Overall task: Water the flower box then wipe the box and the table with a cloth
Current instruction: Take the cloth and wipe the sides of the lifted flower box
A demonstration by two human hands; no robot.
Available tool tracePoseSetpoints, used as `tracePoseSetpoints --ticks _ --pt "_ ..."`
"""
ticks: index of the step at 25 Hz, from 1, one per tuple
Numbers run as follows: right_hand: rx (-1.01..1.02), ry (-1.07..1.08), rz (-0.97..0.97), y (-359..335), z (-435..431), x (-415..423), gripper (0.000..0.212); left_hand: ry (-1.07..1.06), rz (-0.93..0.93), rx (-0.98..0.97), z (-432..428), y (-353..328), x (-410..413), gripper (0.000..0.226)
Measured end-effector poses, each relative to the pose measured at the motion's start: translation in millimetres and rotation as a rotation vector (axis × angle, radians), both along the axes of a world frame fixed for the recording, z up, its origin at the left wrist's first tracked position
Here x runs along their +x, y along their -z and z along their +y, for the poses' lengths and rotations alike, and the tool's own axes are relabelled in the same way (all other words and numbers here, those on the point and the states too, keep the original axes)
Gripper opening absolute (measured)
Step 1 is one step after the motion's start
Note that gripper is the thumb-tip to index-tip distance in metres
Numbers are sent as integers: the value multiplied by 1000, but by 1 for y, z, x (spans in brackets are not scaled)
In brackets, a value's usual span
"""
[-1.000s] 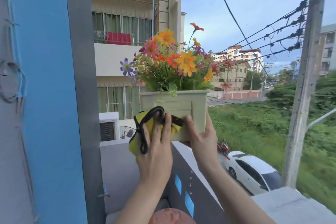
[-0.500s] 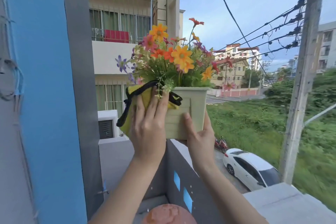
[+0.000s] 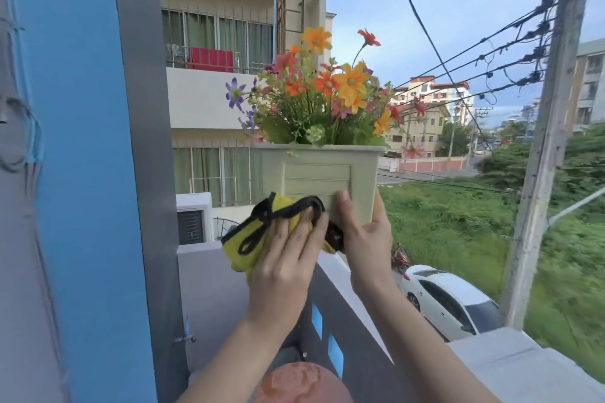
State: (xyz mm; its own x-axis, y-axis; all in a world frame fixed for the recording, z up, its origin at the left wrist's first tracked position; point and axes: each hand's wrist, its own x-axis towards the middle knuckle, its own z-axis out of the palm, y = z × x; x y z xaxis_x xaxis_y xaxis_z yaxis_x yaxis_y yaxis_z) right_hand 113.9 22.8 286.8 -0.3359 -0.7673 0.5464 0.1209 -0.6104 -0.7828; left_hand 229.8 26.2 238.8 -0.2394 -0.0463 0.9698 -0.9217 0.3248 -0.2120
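Note:
A pale green flower box (image 3: 319, 173) full of orange, pink and purple flowers (image 3: 327, 91) is held up in the air in front of me. My right hand (image 3: 366, 232) grips its lower right corner, thumb on the front panel. Flat against the box's lower left front lies my left hand (image 3: 288, 258), pressing a yellow cloth with black trim (image 3: 255, 232) there. The box's bottom edge is hidden behind both hands and the cloth.
A blue and grey pillar (image 3: 98, 173) stands close on the left. Below the hands runs a grey balcony wall (image 3: 353, 330) with blue squares. A reddish round object (image 3: 304, 383) sits at the bottom edge. Beyond are a white car (image 3: 455, 301), a wooden pole (image 3: 550, 141) and wires.
My left hand and the cloth have slid down from the box's upper left rim to its lower left front. The right hand still grips the box's right side.

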Motion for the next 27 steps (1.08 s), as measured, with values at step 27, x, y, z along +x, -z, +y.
tracePoseSetpoints --ticks 27 --pt "43 -160 -37 -2 23 -34 15 1002 1036 1036 2 -62 16 39"
